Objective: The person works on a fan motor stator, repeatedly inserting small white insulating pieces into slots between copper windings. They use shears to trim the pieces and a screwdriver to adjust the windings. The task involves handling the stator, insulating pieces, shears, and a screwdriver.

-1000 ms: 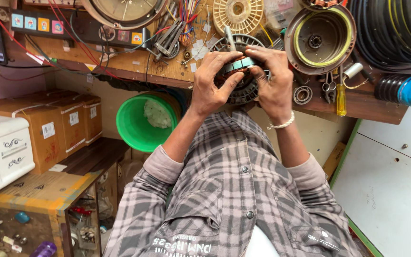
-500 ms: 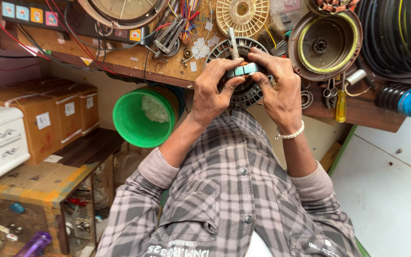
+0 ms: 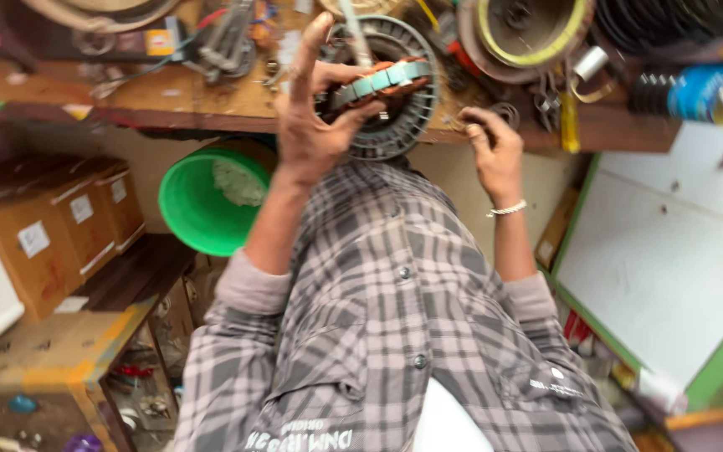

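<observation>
Stator (image 3: 382,88), a round wound ring, lay flat at the workbench's (image 3: 169,100) near edge, gripped by the left hand (image 3: 315,117), while the right hand (image 3: 491,155) rested loosely curled, empty, just right of it.

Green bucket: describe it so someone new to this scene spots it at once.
Start at the long wooden workbench across the top of the head view, cluttered with tools and round metal parts. Just under its edge, beside the left hand's forearm, sits the green bucket, its open mouth facing the camera with pale material inside. It is the only bright green round thing there; its neighbours are brown cardboard boxes.
</observation>
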